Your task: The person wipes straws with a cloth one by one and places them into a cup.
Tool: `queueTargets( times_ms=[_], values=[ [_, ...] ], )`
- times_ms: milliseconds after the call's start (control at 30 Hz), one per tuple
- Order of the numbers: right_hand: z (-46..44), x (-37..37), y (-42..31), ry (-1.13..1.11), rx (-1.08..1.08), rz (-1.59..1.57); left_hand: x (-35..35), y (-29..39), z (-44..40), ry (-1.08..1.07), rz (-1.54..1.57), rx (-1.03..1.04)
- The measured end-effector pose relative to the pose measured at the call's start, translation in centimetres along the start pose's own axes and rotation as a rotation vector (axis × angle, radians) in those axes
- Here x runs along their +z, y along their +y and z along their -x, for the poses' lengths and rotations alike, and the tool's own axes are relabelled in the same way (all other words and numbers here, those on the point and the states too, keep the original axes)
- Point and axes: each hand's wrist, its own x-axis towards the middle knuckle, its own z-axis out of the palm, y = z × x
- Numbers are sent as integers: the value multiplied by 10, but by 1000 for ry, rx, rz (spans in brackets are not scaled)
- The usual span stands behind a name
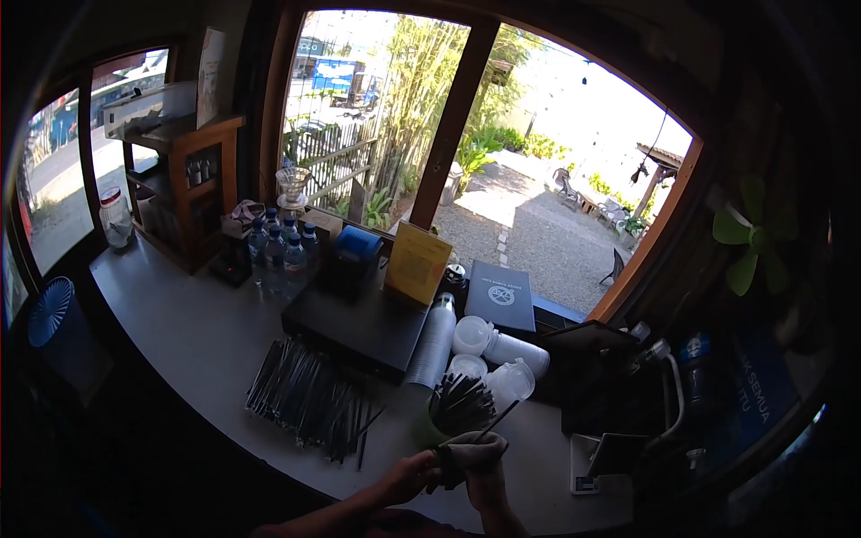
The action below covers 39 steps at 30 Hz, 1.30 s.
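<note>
A dark, folded cloth is bunched over the fingers of my right hand, which is closed around it. One black straw slants up out of the cloth. My left hand is closed at the cloth's left edge, in line with the straw's lower end; its fingertips are dim. Just beyond my hands stands a green cup packed with upright black straws. Left of it, a large loose pile of dark straws lies on the pale counter.
Behind the green cup lie stacked clear cups and plastic lids. A black box carries a yellow sign. Water bottles stand farther left. A small tablet-like device is at right, near a green fan.
</note>
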Motion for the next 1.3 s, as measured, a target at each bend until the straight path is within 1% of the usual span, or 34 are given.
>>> queueTargets(
  times_ms=[33,67,100,133,167,200,233,267,300,333,367,400,433,467,500,533,567,633,733,833,867,900,933,967,1000,1100,1167,1200,1300],
  values=[
    [5,10,10,-17,16,-46,-2,2,0,-16,-39,5],
    [8,17,13,77,-52,3,-7,7,-3,-31,-81,11],
    [5,14,12,35,-39,38,-13,8,-5,-48,-125,17],
    [1,8,10,-5,-25,73,-25,3,-7,-89,-286,47],
    [-1,3,8,-40,-11,106,-29,2,-5,25,-284,22],
    [6,6,-2,4,20,148,-34,6,-5,118,-253,80],
    [7,6,-4,-49,29,246,-39,11,-8,209,-221,140],
    [9,5,-4,-101,39,344,-43,18,-8,233,-227,204],
    [11,5,-4,-155,52,444,-42,34,-8,190,-257,238],
    [15,2,10,-169,113,422,-40,47,-9,152,-288,275],
    [20,-3,29,-169,81,559,-40,57,-13,118,-318,313],
    [20,-24,82,-210,87,526,-42,64,-17,38,-344,341],
    [18,-41,123,-251,94,491,-52,62,-25,-77,-272,352],
    [17,-33,117,-269,168,332,-56,71,-29,-79,-328,385],
    [13,-18,93,-284,238,173,-61,82,-36,-82,-385,421],
    [10,-8,75,-295,302,15,-63,98,-41,-30,-335,480],
    [8,-6,67,-301,312,78,-65,116,-43,62,-312,503],
    [9,-7,56,-303,332,197,-64,138,-50,376,26,547],
    [22,-16,60,-264,242,257,-74,157,-74,510,-142,881],
    [28,-26,60,-288,380,249,-69,153,-108,559,-400,1010],
    [32,-28,66,-261,354,185,-67,153,-111,487,-559,905],
    [33,-28,67,-255,367,183,-65,137,-123,442,-544,910],
    [32,-27,68,-250,377,179,-60,123,-131,406,-568,847],
    [32,-26,68,-242,386,173,-56,110,-135,367,-592,784],
    [31,-24,65,-241,384,147,-54,99,-138,299,-649,653],
    [30,-18,53,-204,346,64,-50,57,-148,159,-779,642],
    [31,-18,54,-140,281,0,-46,39,-147,102,-770,673],
    [31,-20,58,-152,293,1,-44,34,-145,107,-831,735],
    [27,-28,71,-174,310,-1,-45,26,-142,159,-841,723]
  ],
)
